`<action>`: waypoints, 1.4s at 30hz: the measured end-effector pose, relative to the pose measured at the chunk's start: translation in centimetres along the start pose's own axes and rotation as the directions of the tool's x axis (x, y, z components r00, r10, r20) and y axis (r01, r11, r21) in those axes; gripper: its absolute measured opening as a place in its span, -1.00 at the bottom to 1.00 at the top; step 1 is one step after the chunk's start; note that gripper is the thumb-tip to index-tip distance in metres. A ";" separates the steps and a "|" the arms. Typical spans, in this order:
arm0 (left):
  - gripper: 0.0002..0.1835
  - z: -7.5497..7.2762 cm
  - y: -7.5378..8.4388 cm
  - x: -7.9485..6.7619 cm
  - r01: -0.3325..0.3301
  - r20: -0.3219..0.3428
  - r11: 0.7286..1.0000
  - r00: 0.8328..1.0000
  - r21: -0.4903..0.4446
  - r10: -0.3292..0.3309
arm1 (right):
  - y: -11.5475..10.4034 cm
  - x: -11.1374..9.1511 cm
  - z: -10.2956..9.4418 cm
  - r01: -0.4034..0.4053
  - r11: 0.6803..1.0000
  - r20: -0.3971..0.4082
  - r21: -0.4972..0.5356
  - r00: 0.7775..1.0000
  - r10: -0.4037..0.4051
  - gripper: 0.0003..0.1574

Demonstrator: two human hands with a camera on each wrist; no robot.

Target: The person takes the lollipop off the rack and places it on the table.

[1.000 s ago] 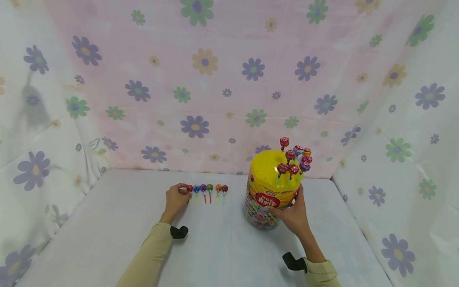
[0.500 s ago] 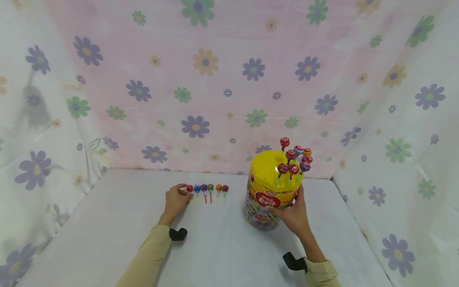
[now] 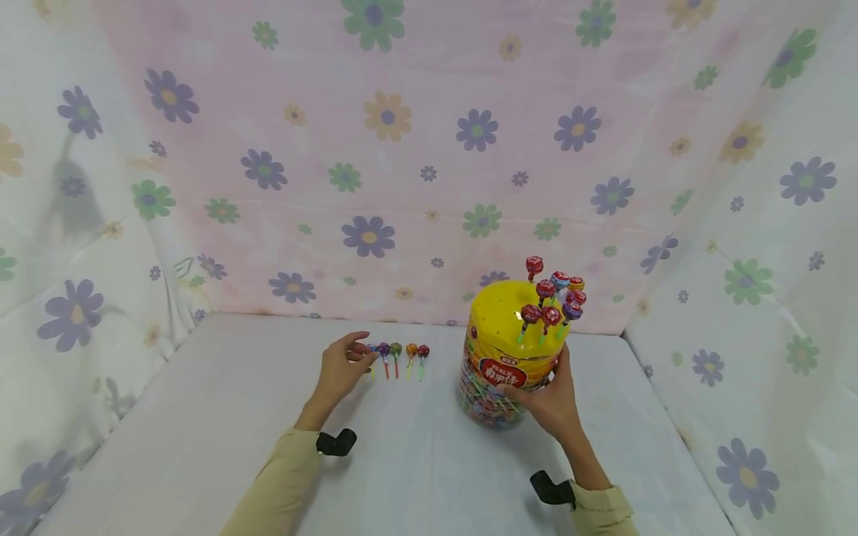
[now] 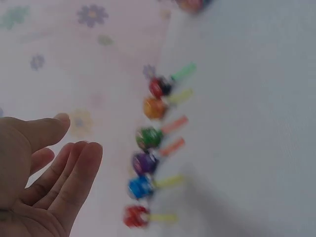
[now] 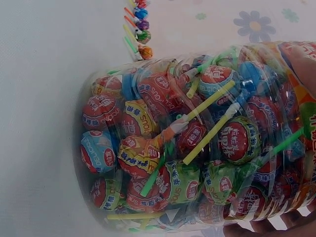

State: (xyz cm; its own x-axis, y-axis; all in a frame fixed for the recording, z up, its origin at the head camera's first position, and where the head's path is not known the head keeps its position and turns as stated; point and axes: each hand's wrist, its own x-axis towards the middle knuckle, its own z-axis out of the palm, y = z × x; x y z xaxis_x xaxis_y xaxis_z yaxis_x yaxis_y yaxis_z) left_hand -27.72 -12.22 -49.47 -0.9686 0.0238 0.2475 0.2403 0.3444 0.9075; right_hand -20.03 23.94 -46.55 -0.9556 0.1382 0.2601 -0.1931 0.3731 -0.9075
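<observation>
Several wrapped lollipops lie in a row on the white table, heads toward the back; the left wrist view shows a red lollipop [image 4: 135,216] at one end, then a blue lollipop [image 4: 140,187], a purple lollipop [image 4: 144,163] and others. My left hand [image 3: 340,368] hovers at the row's left end, fingers loosely bent and holding nothing. In the head view it hides the red lollipop. My right hand [image 3: 555,402] grips the side of a big clear jar [image 3: 492,402] full of lollipops. More lollipops [image 3: 530,313] stand upright in its yellow lid [image 3: 499,305].
The jar stands on the white table [image 3: 429,476], right of the row. Flower-printed cloth [image 3: 415,149] hangs behind the table and along both sides. A black wrist mount [image 3: 337,443] sits on the left wrist, and another black mount [image 3: 551,489] on the right.
My left hand has let go of the red lollipop at the row's left end, risen and shifted slightly right, its fingers spreading. The right hand still holds the jar in place.
</observation>
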 end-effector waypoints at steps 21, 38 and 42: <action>-0.57 9.8 16.0 -4.4 -0.333 0.149 0.892 0.909 -0.306 0.390 | 0.1 -0.2 -0.1 0.041 0.999 -0.015 0.002 0.999 -0.041 0.36; -0.58 12.8 20.5 -3.9 -0.400 0.070 0.824 0.884 -0.401 0.463 | -0.3 -0.1 0.1 0.010 1.000 -0.024 -0.005 1.000 -0.010 0.45; -0.59 13.2 20.4 -3.6 -0.414 0.060 0.827 0.881 -0.381 0.469 | -0.2 -0.2 0.1 0.012 1.000 -0.025 -0.015 1.000 -0.013 0.45</action>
State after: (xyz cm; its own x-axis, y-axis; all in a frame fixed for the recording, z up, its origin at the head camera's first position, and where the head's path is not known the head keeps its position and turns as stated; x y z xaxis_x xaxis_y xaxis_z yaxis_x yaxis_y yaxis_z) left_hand -20.15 7.13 -36.39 -0.7443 0.2393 0.6235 0.6241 -0.0829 0.7769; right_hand -19.79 23.77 -46.40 -0.9473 0.1561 0.2797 -0.2015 0.3884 -0.8992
